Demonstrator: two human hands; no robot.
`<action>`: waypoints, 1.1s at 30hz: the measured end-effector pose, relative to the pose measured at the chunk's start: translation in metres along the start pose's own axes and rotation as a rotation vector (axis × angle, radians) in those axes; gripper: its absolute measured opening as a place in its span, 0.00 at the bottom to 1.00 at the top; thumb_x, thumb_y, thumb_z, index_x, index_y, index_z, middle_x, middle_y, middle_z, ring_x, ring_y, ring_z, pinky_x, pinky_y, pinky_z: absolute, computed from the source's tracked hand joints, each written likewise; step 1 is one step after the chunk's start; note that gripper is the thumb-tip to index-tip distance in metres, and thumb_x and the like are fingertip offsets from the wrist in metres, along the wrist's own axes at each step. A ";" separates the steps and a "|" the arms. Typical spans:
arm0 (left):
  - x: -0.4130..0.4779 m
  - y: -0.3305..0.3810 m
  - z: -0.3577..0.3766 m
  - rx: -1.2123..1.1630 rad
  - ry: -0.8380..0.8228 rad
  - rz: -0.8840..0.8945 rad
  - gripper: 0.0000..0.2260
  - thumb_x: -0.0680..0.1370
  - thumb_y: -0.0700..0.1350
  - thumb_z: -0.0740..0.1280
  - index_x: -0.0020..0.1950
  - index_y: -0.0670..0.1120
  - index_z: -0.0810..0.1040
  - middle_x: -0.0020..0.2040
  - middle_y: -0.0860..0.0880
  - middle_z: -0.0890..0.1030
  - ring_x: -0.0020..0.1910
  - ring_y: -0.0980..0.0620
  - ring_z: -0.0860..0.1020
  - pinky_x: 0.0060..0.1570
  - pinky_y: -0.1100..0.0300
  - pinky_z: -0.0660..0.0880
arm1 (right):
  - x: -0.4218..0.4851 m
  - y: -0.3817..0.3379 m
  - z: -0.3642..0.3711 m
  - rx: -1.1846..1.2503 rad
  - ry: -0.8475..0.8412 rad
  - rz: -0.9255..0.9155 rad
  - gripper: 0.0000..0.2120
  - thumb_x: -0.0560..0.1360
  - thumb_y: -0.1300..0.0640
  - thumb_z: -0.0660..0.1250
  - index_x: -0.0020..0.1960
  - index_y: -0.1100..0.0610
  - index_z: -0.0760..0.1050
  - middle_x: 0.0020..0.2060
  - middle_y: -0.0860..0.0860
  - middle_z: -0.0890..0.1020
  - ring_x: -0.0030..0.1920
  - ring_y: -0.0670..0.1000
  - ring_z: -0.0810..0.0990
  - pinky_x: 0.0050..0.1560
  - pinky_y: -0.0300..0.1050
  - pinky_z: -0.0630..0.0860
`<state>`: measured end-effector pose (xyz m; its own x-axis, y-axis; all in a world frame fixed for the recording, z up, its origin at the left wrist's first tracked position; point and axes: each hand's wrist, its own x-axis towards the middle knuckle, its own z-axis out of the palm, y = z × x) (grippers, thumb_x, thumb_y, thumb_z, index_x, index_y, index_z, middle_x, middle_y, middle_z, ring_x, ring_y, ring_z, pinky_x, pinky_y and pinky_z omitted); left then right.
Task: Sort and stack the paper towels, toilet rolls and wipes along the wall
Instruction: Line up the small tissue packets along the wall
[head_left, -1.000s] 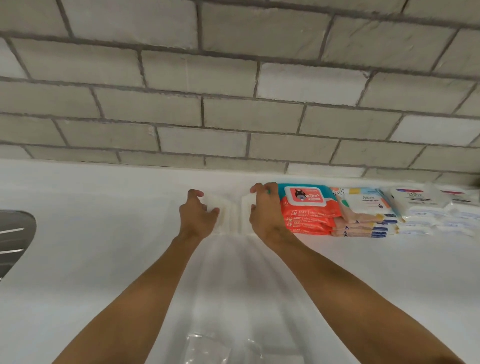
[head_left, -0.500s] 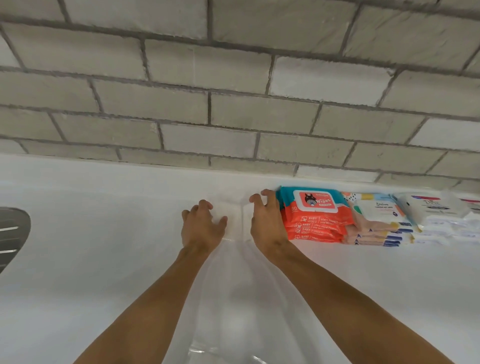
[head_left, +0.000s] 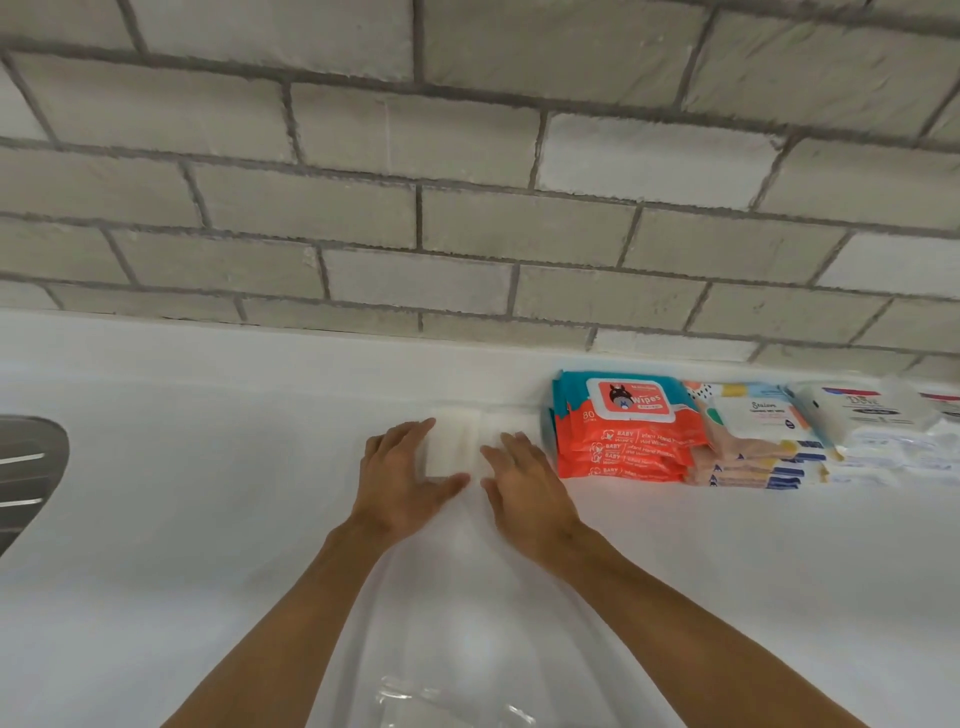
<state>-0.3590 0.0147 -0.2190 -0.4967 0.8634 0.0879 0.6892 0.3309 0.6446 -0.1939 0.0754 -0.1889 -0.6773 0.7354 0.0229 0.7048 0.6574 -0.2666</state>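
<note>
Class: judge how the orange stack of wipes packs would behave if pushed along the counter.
The orange stack would probably slide, not roll: its packs lie flat. Glossy soft wrappers suggest upper packs may slip. The neighbouring stack likely blocks rightward pushes.

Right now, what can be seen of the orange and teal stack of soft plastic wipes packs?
The orange and teal stack of wipes packs is several soft plastic packs lying flat, one on another. The top has a white-rimmed flap reading "Wipes" with a dark cartoon animal; the orange fronts carry white print. It sits on the white counter at the grey brick wall, its right side against a beige and blue wipes stack. The right hand lies just left of it, apart.
</note>
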 end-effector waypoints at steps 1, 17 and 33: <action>-0.001 0.000 0.000 0.001 0.000 0.014 0.38 0.68 0.65 0.73 0.74 0.55 0.67 0.73 0.53 0.69 0.71 0.49 0.63 0.70 0.56 0.62 | -0.001 0.002 0.002 -0.021 -0.028 -0.005 0.23 0.84 0.54 0.53 0.78 0.55 0.57 0.78 0.55 0.55 0.79 0.55 0.49 0.75 0.45 0.43; -0.002 0.010 0.005 0.055 0.017 0.074 0.22 0.71 0.61 0.72 0.64 0.57 0.78 0.66 0.52 0.72 0.66 0.48 0.65 0.66 0.57 0.63 | 0.000 0.007 -0.009 -0.111 -0.056 0.141 0.27 0.78 0.64 0.64 0.75 0.59 0.59 0.72 0.57 0.64 0.73 0.56 0.63 0.73 0.46 0.62; -0.008 0.016 0.006 -0.186 -0.030 0.002 0.17 0.70 0.47 0.78 0.55 0.42 0.84 0.54 0.48 0.75 0.58 0.45 0.75 0.59 0.53 0.77 | -0.002 0.011 -0.014 -0.165 -0.091 0.136 0.28 0.78 0.64 0.64 0.75 0.59 0.57 0.71 0.58 0.64 0.72 0.56 0.65 0.70 0.45 0.65</action>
<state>-0.3408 0.0156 -0.2142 -0.4773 0.8761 0.0683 0.5794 0.2553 0.7740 -0.1814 0.0834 -0.1789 -0.5846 0.8061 -0.0917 0.8109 0.5766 -0.1004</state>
